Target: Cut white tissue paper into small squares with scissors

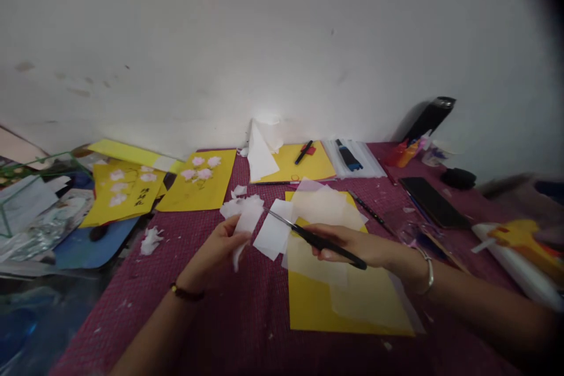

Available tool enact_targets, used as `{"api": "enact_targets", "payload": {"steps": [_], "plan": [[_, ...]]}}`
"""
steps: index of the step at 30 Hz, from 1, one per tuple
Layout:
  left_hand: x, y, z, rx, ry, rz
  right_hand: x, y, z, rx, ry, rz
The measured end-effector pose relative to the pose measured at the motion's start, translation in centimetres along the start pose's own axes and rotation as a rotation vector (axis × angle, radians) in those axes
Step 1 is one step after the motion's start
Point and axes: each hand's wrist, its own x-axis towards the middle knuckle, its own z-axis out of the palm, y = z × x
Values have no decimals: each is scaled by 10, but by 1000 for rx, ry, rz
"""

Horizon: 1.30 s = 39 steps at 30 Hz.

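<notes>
My left hand pinches a piece of white tissue paper, held upright over the table. In my right hand is a black-handled pair of scissors, its metal blades pointing left, with the tips close to the paper's right edge. Whether the blades touch the paper I cannot tell. Behind the left hand lies a heap of white paper scraps. White rectangular slips lie below the blades. Under my right hand, thin translucent sheets cover part of a yellow sheet.
Yellow cards with pink paper flowers lie at the left. Further back are a folded white paper, a black pen and a clear pouch. A phone, a yellow glue gun and a black bottle are at the right.
</notes>
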Motion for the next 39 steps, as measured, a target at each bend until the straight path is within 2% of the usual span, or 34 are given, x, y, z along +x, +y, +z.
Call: {"api": "enact_targets", "payload": {"steps": [4,6,7,9,12,13,16,19,22,23,29,32,36,39], "plan": [[-26,-3,-13,202,-332,-260,-8,9,-3,28,-1,40],[-36,-4,-15,348,-486,-311,-13,11,-2,28,5,73],[-40,-4,-16,442,-513,-317,-17,12,-1,22,11,95],[-45,-3,-19,642,-429,-277,-23,10,0,9,25,146],[-52,-5,-25,873,-158,-190,-32,6,1,35,69,203],[-54,-6,-26,914,-104,-170,-36,6,1,63,93,211],[-59,-11,-21,986,-77,-77,-48,5,1,147,188,221],[-58,-12,-3,1135,-52,107,-61,7,0,188,274,214],[-52,-9,26,1257,-26,292,-75,9,-1,206,320,184],[-48,-8,38,1279,-64,340,-80,10,-1,204,328,177],[-27,-21,107,1486,-511,536,-118,27,6,41,425,217],[-15,-30,130,1481,-623,560,-138,43,20,-138,548,220],[3,-29,145,1563,-715,474,-144,62,43,-412,633,290],[18,-25,143,1590,-672,482,-136,71,53,-545,695,325]]}}
